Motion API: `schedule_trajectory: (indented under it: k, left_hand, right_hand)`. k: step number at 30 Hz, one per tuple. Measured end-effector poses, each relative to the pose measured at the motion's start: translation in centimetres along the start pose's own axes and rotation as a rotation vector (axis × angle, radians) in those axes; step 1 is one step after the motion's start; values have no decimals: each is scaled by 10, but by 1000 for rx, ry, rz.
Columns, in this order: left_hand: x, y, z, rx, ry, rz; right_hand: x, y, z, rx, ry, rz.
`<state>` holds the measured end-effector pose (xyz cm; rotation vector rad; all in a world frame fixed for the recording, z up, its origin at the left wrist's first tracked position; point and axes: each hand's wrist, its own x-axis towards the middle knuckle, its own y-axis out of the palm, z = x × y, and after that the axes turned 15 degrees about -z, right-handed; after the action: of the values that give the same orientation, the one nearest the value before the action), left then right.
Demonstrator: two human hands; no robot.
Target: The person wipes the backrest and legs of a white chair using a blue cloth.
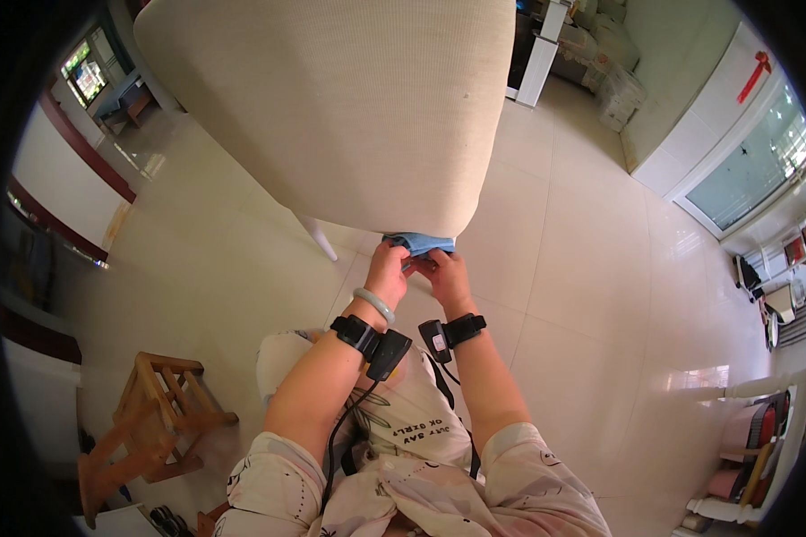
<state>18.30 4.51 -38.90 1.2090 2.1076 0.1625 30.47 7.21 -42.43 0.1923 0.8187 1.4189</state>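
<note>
A blue cloth point(423, 243) is bunched just under the lower edge of a beige upholstered chair point(349, 121). My left hand point(387, 268) grips it from the left, thumb on top. From the right, my right hand point(447, 272) pinches the same cloth, and the fingers of both hands meet below it. Whether the cloth wraps a chair leg cannot be made out, since the upholstery and my hands cover that spot. A white chair leg point(317, 236) slants down to the floor, left of my hands.
Pale tiles point(584, 268) cover the floor. A wooden stool point(168, 403) stands at the lower left. On the right are a white rack point(745, 391) with pink boxes point(745, 429) and a glass-paned door point(745, 181). Cables run from the black wrist devices point(389, 354) on my arms.
</note>
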Motion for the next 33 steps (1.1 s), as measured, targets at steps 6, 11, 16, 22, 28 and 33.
schedule_trajectory:
  k: [6,11,16,22,28,33]
  left_hand:
    - [-12,11,3,189,-73,92]
    - [-20,11,-8,276,-15,99]
    - [-10,-13,-27,284,56,43]
    - [-16,-4,-29,270,18,72]
    - [-7,-14,-27,259,1,54]
    - [-6,-19,-28,257,-15,59]
  right_hand:
    - [7,-35,31,-10,-142,-146]
    - [21,-48,49,34,-366,-204]
    - [16,-28,24,-356,-513,-80]
    - [66,-58,-23,-706,-727,-163]
    - [51,-60,-27,-947,-588,-271]
    - [10,-36,10,-455,-463,-170]
